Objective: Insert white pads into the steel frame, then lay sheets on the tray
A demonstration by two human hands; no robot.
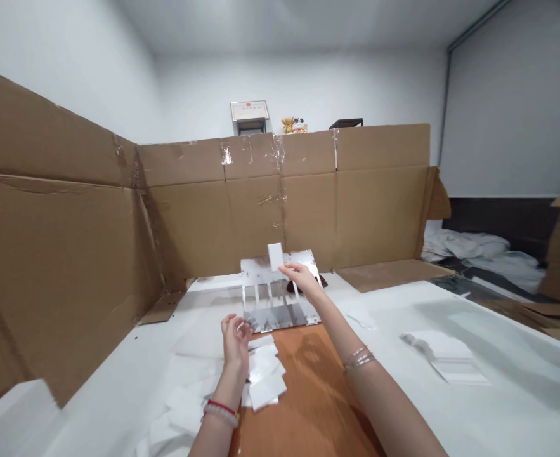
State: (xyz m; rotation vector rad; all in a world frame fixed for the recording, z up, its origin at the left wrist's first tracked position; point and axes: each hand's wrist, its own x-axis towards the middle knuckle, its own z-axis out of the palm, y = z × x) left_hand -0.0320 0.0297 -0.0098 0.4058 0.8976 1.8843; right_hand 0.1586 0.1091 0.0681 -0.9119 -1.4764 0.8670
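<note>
Between the thumb and fingers of my right hand [299, 278] is a small white card [275, 256], held upright over the top of a silvery slotted rack [280, 315]. The rack leans at the far end of an orange-brown board [311, 381]. My left hand [236, 336] is beside the rack's lower left corner, its fingers apart and curled a little, holding nothing. Just right of my left wrist lies a loose pile of white cards [266, 381]. A dark object [324, 281] shows partly behind the rack and my right hand.
Cardboard walls [189, 222] stand at the left and back of the white table [384, 317]. More white sheets [177, 412] lie at the front left. A white stack [451, 358] sits on the right. A white block [18, 416] is at the near left.
</note>
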